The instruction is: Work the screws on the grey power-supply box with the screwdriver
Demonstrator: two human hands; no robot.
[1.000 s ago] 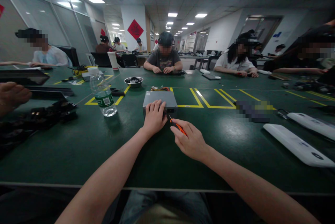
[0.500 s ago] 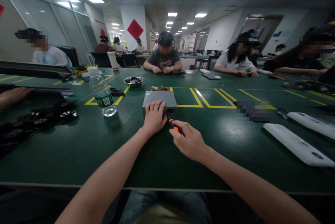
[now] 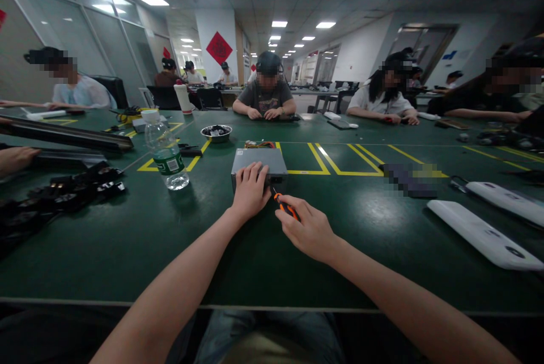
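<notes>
A grey metal computer power supply (image 3: 272, 163) sits on the green table in front of me, its dark socket side facing me. My left hand (image 3: 250, 188) braces it, fingers over the top edge and palm against the near side. In my right hand (image 3: 308, 225) is a screwdriver with an orange and black handle (image 3: 287, 207), fingers closed round it. The thin shaft points up and left at the lower right of the power supply's near face. Whether the tip sits in a screw is too small to tell. Coloured cables (image 3: 260, 144) lie behind the box.
A water bottle (image 3: 172, 163) stands left of the box, a metal bowl (image 3: 216, 133) of dark parts behind it. Black parts (image 3: 63, 197) and a co-worker's hand (image 3: 17, 160) are at left. White devices (image 3: 484, 233) lie at right. Other people sit round the table (image 3: 374, 273).
The screwdriver's handle has turned a little in my right hand. My left hand and the power supply stay put. At far left, the co-worker's long dark panel has been lowered and shifted.
</notes>
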